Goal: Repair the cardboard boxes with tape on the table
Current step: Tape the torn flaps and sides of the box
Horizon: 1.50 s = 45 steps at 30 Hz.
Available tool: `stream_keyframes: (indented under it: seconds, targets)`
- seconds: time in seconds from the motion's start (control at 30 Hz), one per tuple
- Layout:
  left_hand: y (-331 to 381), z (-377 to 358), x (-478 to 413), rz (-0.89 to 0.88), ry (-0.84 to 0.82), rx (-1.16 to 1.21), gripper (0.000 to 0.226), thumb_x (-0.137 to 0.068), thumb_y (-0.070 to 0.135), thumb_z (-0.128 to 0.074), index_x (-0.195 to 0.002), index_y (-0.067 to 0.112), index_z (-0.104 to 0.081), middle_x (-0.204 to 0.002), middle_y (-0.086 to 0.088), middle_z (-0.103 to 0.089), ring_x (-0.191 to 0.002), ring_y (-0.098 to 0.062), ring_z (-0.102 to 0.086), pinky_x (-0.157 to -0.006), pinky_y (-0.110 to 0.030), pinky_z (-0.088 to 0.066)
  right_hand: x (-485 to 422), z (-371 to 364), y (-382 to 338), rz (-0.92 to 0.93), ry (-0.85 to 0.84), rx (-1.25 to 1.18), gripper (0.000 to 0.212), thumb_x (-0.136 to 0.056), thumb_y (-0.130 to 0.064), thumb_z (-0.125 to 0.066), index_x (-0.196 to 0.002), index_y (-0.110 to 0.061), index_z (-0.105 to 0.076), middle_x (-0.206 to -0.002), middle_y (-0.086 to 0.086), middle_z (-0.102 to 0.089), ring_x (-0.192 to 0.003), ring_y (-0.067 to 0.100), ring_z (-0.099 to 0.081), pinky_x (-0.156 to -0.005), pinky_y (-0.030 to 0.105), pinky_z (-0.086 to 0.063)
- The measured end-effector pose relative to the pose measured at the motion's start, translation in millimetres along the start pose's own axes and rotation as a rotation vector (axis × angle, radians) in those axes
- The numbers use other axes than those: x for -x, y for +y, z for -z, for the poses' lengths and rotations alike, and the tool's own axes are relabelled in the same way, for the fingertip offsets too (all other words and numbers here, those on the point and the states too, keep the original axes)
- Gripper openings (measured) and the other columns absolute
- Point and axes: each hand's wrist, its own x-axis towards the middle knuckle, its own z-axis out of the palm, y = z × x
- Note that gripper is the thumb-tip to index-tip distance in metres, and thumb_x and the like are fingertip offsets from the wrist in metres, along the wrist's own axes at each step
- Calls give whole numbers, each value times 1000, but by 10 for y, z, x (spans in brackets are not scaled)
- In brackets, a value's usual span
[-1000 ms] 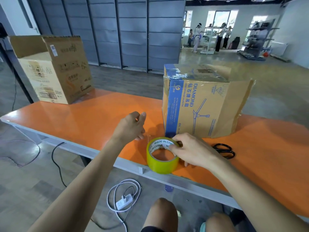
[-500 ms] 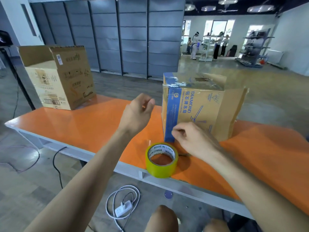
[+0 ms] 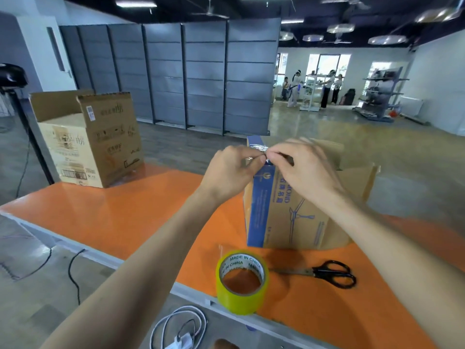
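A brown and blue cardboard box (image 3: 286,217) with a fan drawing stands on the orange table (image 3: 125,217). Its top near corner is wrapped in clear tape. My left hand (image 3: 231,170) and my right hand (image 3: 302,167) meet at that corner, and both pinch a clear piece of tape (image 3: 264,158) there. A yellow tape roll (image 3: 241,283) stands on its side at the table's near edge, below the box. A second, open cardboard box (image 3: 93,139) stands at the far left of the table.
Black-handled scissors (image 3: 327,273) lie right of the tape roll. A white cable and plug (image 3: 181,331) lie on the floor under the near edge. Grey shelving fills the back, and people stand far off at the right.
Both hands left the tape roll and rose to the box's top near corner, carrying a tape strip. The scissors, hidden before, now show beside the roll.
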Motion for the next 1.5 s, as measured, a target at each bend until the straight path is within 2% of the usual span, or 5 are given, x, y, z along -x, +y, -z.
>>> stream_keyframes:
  seconds: [0.37, 0.93, 1.07, 1.33, 1.5]
  targets:
    - [-183, -100, 135, -95, 92, 99, 17, -97, 24, -70, -112, 29, -76, -116, 14, -72, -105, 15, -57, -97, -15, -44, 203, -253, 145, 113, 140, 7, 21, -92, -35, -69, -99, -16, -73, -92, -4, -62, -90, 21, -49, -70, 41, -46]
    - [-137, -298, 360, -82, 355, -126, 35, -98, 26, -68, -132, 20, -68, -142, 5, -57, -136, -15, -44, -110, -11, -28, 232, -336, 32, 141, 187, 143, 26, -95, -32, -66, -117, -21, -72, -91, -3, -53, -91, 22, -42, -75, 24, -29]
    - [-84, -415, 392, -94, 368, -260, 37, -100, 32, -58, -130, 13, -68, -123, 2, -69, -127, -22, -51, -102, -37, -47, 243, -318, 36, 142, 170, 122, 26, -95, -29, -65, -119, -20, -73, -91, -3, -51, -91, 20, -40, -75, 25, -31]
    - [26, -444, 451, 227, 303, 217, 38, -98, 29, -66, -136, 29, -64, -131, 14, -65, -128, 2, -52, -96, -4, -37, 235, -331, 42, 123, 169, 78, 27, -94, -30, -68, -117, -19, -74, -90, -4, -49, -91, 20, -40, -77, 27, -34]
    - [20, -489, 471, 293, 333, 498, 33, -96, 26, -70, -129, 26, -70, -127, 14, -70, -118, 6, -61, -103, -23, -49, 246, -331, 28, 118, 187, 82, 25, -93, -29, -68, -115, -19, -75, -89, -2, -51, -90, 24, -42, -76, 28, -36]
